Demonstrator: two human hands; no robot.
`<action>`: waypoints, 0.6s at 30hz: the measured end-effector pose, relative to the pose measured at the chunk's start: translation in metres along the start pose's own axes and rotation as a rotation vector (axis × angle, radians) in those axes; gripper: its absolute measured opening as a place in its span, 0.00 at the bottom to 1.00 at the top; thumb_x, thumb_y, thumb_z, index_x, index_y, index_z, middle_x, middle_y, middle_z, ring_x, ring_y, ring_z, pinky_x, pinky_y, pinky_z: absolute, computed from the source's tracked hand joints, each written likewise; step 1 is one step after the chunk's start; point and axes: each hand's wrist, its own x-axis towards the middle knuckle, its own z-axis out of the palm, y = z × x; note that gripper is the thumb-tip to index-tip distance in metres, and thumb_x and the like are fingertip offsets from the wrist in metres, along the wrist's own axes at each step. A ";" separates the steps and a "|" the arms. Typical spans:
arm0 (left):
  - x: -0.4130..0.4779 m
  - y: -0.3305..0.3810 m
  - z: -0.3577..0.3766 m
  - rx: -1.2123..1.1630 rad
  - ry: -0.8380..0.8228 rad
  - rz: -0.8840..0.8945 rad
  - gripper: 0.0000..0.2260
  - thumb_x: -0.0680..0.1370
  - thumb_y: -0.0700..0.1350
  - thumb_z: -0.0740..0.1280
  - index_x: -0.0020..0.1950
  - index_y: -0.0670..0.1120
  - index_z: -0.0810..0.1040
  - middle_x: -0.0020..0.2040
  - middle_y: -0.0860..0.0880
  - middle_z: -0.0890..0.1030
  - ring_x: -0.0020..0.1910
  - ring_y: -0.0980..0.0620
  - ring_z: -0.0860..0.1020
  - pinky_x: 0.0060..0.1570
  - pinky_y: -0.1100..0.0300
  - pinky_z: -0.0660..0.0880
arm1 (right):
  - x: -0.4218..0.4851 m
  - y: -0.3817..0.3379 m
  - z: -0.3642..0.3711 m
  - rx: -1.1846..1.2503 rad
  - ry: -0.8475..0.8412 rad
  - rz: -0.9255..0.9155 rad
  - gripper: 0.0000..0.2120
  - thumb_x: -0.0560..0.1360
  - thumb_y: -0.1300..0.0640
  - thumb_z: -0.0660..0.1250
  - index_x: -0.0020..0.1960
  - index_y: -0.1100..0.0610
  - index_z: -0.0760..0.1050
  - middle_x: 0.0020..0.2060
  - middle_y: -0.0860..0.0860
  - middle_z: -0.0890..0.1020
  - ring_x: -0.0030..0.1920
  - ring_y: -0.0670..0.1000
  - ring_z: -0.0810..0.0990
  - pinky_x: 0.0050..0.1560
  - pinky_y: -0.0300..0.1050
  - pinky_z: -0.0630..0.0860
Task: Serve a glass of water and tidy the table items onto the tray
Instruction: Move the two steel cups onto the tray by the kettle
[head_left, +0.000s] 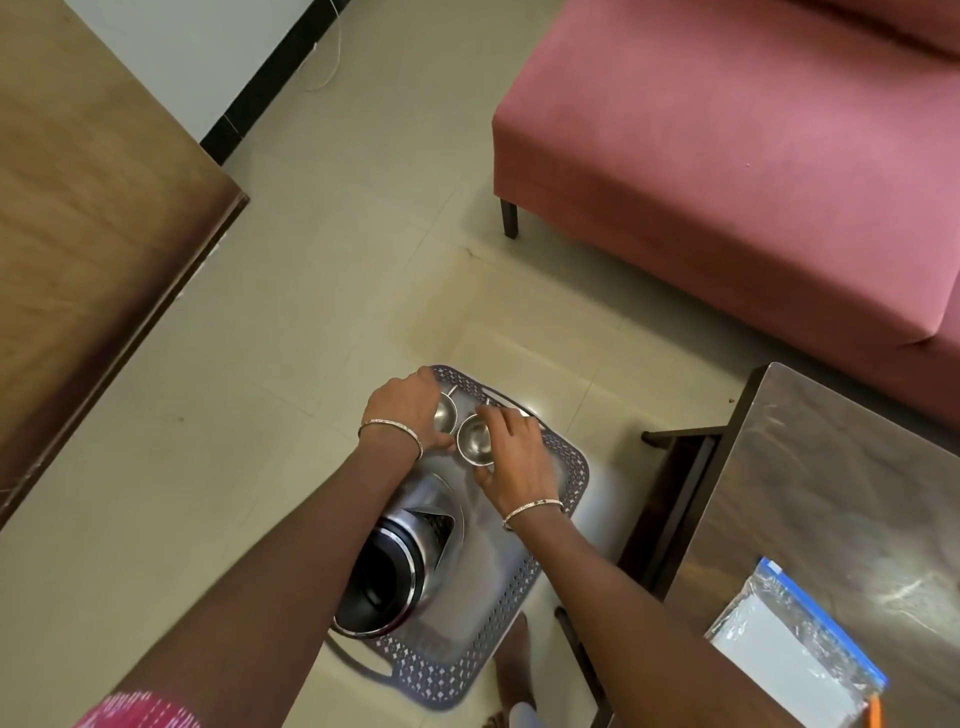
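left hand (410, 410) grips one small shiny steel cup (445, 414), right hand (511, 457) grips the second steel cup (475, 444) just beside it; we see both at the far end of the grey perforated plastic tray (566, 486), tall steel jug (395, 561) at its near end.

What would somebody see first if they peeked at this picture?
Probably the two hands in the middle, the left hand and the right hand, each on a small shiny steel cup at the far end of a grey patterned tray. Next, the big steel jug standing on the near end of the tray. Then the large pink sofa at the upper right.
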 end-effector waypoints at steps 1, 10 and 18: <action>0.000 0.000 0.000 -0.003 0.000 0.002 0.35 0.62 0.60 0.78 0.57 0.42 0.67 0.50 0.43 0.81 0.49 0.41 0.81 0.39 0.56 0.67 | 0.000 0.000 0.001 0.002 0.005 -0.001 0.33 0.69 0.60 0.73 0.71 0.52 0.67 0.65 0.52 0.73 0.64 0.56 0.69 0.61 0.45 0.70; -0.006 -0.003 -0.004 -0.006 -0.039 0.031 0.41 0.57 0.58 0.81 0.57 0.44 0.62 0.49 0.43 0.81 0.48 0.39 0.81 0.37 0.55 0.69 | 0.002 0.000 0.008 0.042 0.046 0.012 0.32 0.68 0.54 0.74 0.70 0.53 0.68 0.62 0.53 0.74 0.61 0.57 0.71 0.62 0.47 0.71; -0.008 -0.005 -0.005 0.063 -0.027 0.058 0.33 0.64 0.54 0.78 0.58 0.43 0.64 0.51 0.41 0.81 0.50 0.37 0.80 0.38 0.54 0.70 | 0.003 -0.001 0.017 0.042 0.093 0.022 0.31 0.66 0.53 0.76 0.67 0.54 0.69 0.60 0.54 0.74 0.59 0.58 0.73 0.59 0.48 0.72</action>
